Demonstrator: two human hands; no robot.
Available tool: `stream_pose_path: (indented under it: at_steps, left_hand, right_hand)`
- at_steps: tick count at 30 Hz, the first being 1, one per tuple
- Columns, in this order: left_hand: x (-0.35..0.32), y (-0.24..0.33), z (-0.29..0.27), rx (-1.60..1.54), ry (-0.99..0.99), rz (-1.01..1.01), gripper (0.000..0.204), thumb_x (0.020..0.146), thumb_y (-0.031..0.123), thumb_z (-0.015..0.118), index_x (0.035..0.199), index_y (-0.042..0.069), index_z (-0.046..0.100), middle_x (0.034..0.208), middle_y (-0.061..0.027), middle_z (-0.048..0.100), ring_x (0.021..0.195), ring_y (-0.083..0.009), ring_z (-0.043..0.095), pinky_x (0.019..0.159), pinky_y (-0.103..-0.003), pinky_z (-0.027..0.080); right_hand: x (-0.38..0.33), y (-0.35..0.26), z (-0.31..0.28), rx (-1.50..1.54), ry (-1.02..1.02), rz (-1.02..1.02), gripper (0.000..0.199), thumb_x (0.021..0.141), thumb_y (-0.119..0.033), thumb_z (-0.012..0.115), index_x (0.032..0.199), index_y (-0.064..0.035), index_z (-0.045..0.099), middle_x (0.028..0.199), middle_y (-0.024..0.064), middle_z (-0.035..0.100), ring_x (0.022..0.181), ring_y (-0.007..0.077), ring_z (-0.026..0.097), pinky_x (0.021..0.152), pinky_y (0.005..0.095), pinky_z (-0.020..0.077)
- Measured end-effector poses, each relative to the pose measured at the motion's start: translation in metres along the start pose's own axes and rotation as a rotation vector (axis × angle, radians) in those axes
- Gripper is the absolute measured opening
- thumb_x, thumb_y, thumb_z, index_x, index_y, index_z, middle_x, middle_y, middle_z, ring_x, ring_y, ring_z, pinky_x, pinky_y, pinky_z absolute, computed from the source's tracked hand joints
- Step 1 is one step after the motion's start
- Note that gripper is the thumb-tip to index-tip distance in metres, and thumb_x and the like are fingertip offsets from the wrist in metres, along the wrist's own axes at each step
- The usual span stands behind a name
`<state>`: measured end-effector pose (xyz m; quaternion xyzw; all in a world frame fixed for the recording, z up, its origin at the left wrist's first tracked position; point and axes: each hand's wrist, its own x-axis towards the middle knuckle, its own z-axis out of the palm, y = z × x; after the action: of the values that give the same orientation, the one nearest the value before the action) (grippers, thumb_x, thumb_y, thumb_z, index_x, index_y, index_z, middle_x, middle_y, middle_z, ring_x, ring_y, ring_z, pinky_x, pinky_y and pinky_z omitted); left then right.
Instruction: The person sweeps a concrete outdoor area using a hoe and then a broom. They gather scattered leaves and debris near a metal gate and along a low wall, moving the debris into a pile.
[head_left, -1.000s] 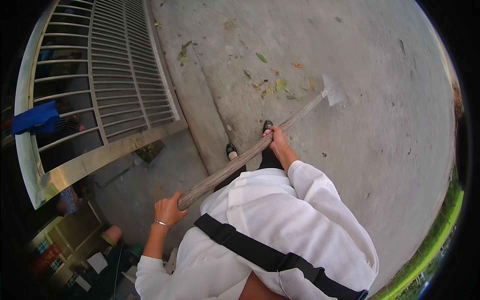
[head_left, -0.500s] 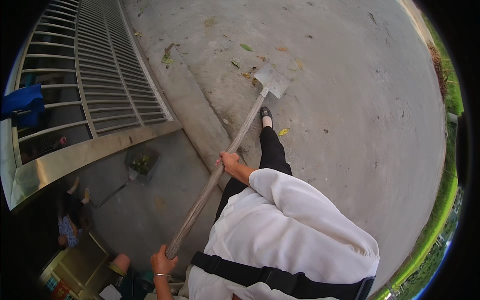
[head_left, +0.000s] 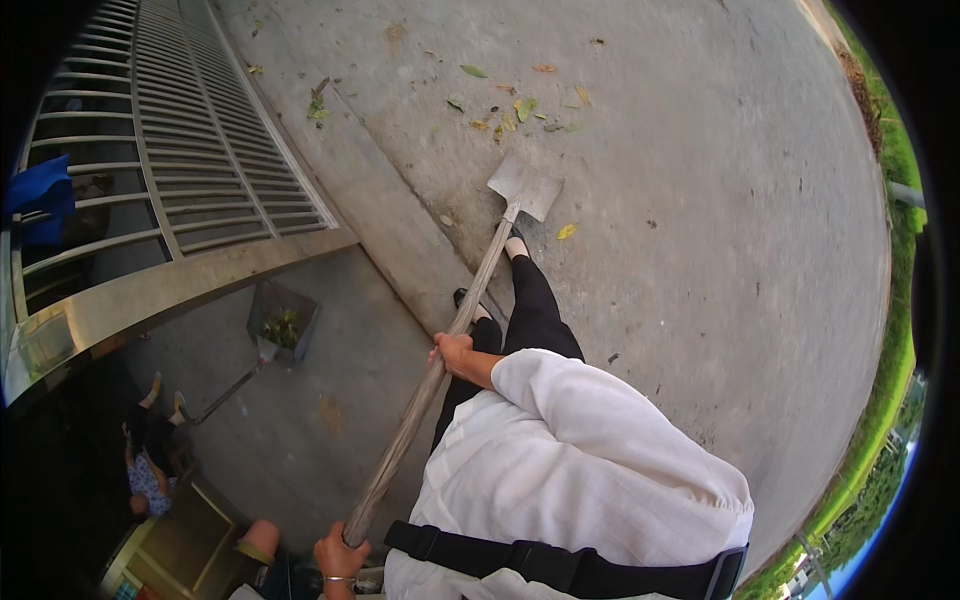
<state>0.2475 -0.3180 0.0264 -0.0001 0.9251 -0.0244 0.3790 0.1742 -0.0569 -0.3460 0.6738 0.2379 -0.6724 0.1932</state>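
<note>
A shovel (head_left: 407, 425) with a long wooden shaft and a flat grey blade slants from the lower left toward the upper middle. My left hand (head_left: 340, 553), a bracelet at its wrist, is wrapped round the butt end of the shaft. Farther up, my right hand (head_left: 455, 353) grips the shaft near its middle. The blade (head_left: 526, 188) is just ahead of my feet, at or near the concrete; whether it touches, I cannot tell. Beyond it lie several green and yellow leaves (head_left: 524, 108). One yellow leaf (head_left: 567, 231) rests right of the blade.
A barred metal gate (head_left: 210, 130) with a blue cloth (head_left: 42, 200) runs along the left. Inside are a long-handled dustpan (head_left: 302, 345) holding leaves, a seated person (head_left: 148, 480) and a pink pot (head_left: 260, 540). A low concrete ledge (head_left: 385, 195) passes left of the shovel.
The shovel blade has come back toward me, and leaves show on the ground beyond it. My other shoe has come into view beside the shaft. Both hands keep their hold.
</note>
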Motion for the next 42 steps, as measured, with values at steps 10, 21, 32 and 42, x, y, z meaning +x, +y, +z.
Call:
stream_pose_path:
  at_steps: [10,21,32,42]
  left_hand:
    - [-0.002,0.038,0.004,-0.166,0.004,-0.061,0.04,0.053,0.025,0.07,0.087,0.007,0.059,0.065,-0.0196,0.059,0.065,-0.0399,0.057,0.059,-0.046,0.046]
    - [0.015,0.052,0.081,-0.61,0.044,-0.09,0.046,0.058,0.019,0.072,0.099,0.004,0.059,0.078,-0.0237,0.059,0.079,-0.0395,0.058,0.065,-0.039,0.047]
    - [0.099,0.154,0.041,-0.641,-0.004,-0.13,0.045,0.058,0.026,0.072,0.092,0.0,0.059,0.08,-0.0236,0.06,0.08,-0.0373,0.06,0.065,-0.038,0.047]
    - [0.103,0.172,0.007,-0.765,0.003,-0.114,0.035,0.059,0.022,0.066,0.084,-0.001,0.058,0.073,-0.0228,0.059,0.071,-0.0383,0.059,0.063,-0.039,0.047]
  right_hand:
    - [0.018,-0.029,0.008,-0.103,0.042,-0.057,0.012,0.072,-0.003,0.057,0.066,0.0051,0.05,0.054,0.0123,0.051,0.043,0.0223,0.054,0.039,0.0368,0.0495]
    - [0.042,-0.091,0.045,-0.35,-0.038,-0.269,0.015,0.071,0.0,0.058,0.077,0.0089,0.048,0.059,0.0136,0.053,0.04,0.023,0.052,0.035,0.0359,0.0464]
    - [0.021,-0.153,0.073,-0.158,-0.296,-0.189,0.011,0.073,-0.001,0.055,0.074,0.0049,0.046,0.057,0.0114,0.048,0.046,0.0226,0.052,0.038,0.0379,0.0483]
    - [0.034,-0.161,0.082,-0.197,-0.25,-0.219,0.011,0.073,-0.002,0.054,0.073,0.0066,0.048,0.054,0.0113,0.047,0.041,0.0232,0.049,0.035,0.0379,0.046]
